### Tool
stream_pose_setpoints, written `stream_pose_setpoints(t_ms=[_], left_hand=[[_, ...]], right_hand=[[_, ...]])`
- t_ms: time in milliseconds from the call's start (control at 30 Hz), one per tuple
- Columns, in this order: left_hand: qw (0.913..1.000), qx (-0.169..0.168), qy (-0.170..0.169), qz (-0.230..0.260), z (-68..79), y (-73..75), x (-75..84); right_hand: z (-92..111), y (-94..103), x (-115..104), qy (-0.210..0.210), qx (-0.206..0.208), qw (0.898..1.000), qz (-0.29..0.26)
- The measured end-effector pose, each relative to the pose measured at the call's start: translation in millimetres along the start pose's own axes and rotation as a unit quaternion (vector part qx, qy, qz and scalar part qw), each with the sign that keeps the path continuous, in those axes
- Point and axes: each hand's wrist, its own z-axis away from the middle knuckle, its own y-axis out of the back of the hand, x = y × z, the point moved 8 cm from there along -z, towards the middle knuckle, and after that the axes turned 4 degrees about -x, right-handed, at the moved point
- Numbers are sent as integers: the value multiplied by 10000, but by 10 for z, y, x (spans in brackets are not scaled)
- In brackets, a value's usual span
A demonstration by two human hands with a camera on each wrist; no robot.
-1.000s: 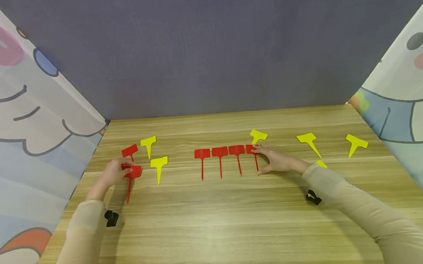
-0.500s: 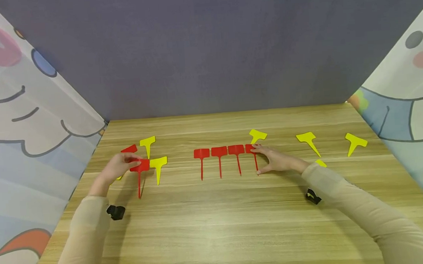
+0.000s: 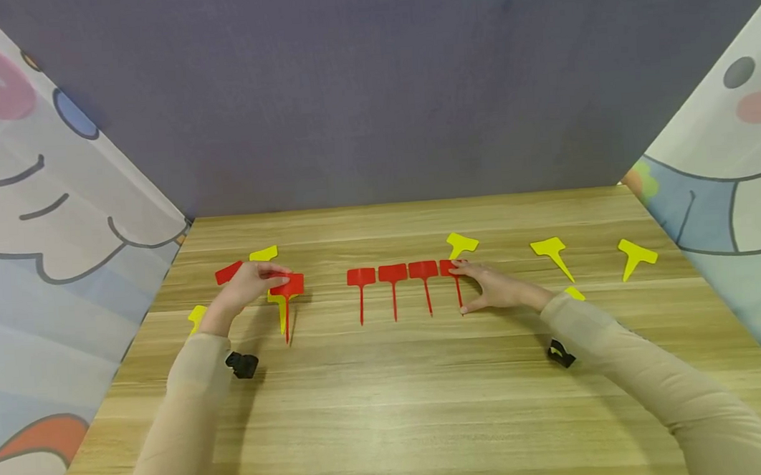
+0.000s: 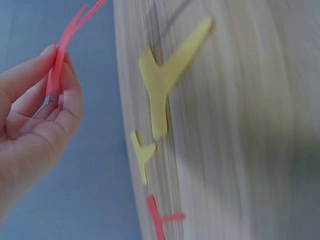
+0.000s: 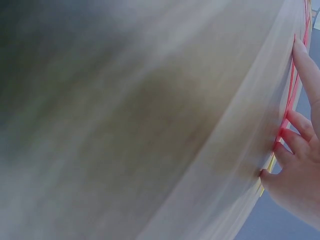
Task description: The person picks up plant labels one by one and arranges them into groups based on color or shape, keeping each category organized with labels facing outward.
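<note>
In the head view my left hand (image 3: 244,286) pinches a red T-shaped plant label (image 3: 292,284) by its head, its stem pointing down. Behind it, a yellow plant label (image 3: 282,319) is partly covered. The left wrist view shows thumb and fingertips on the red head, raised off the wood. My right hand (image 3: 498,287) rests its spread fingers on the rightmost red plant label (image 3: 446,267) of a row; its thumb lies by the stem's tip. To the left in that row lie more red labels (image 3: 393,273), heads level and stems toward me.
Beyond my left hand lie a red label (image 3: 229,272) and a yellow one (image 3: 264,254); another yellow label (image 3: 196,315) is by the wrist. More yellow labels (image 3: 550,247) lie scattered at right, one behind the row. A grey panel (image 3: 400,122) closes the table's back.
My left hand has lifted the red label and carried it rightward, from near the left edge to over the yellow label. The right hand stays in place on the row's last label.
</note>
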Motion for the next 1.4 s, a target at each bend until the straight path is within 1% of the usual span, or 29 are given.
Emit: stream_pose_setpoints(t_ms=[133, 333, 567, 667, 800, 933, 1100, 1400], left_hand=[[9996, -150, 110, 221, -79, -83, 34], [9994, -165, 200, 233, -176, -165, 83], [9980, -254, 95, 573, -274, -279, 166], [9972, -272, 130, 680, -314, -321, 173], [9975, -203, 177, 646, -353, -359, 187], [9979, -84, 317, 550, -394, -386, 186], [9973, -165, 415, 576, -452, -449, 184], [9978, -231, 491, 373, -521, -522, 237]], right_hand=[[-5, -5, -1, 39, 2, 10000, -35], [-8, -5, 3, 19, -1, 10000, -46], [-3, 0, -9, 30, 20, 10000, 19], [2, 6, -17, 22, 22, 10000, 28], [6, 7, -23, 2, 6, 10000, 27], [6, 5, -26, -9, -6, 10000, -28], [4, 0, -16, -44, -11, 10000, -25], [-7, -6, 5, 0, 13, 10000, 5]])
